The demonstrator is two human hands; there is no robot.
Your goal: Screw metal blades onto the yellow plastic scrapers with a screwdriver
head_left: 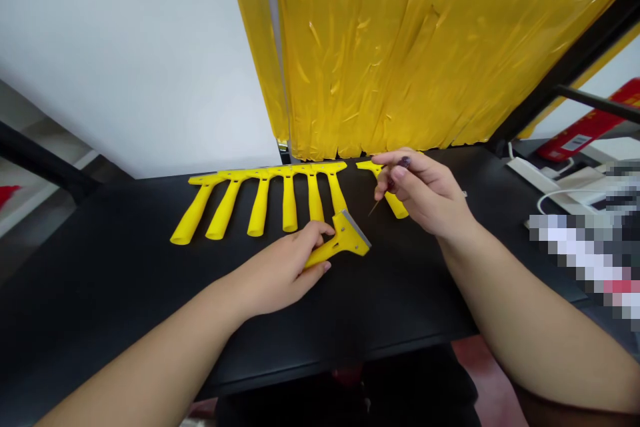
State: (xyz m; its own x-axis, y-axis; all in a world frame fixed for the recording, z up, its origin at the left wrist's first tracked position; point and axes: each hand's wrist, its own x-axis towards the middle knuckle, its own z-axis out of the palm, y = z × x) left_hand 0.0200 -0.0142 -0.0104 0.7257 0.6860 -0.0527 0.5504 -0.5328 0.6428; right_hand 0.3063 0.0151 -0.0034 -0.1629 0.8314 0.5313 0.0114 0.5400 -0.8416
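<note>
My left hand (295,260) is closed round the handle of a yellow scraper (345,238), its metal blade edge facing up and right. In my right hand (425,190) a small screwdriver (405,163) with a dark handle is gripped, its thin shaft slanting down toward the scraper but apart from it. Behind my left hand several more yellow scrapers (260,203) lie in a row, handles toward me. Another yellow scraper (399,205) lies apart on the right, partly hidden by my right hand.
The black table (125,293) has its front edge near my body. A white panel (150,60) and yellow plastic sheeting (390,47) stand along the back. To the right are a white power strip (545,180) with cables and a red package (590,123).
</note>
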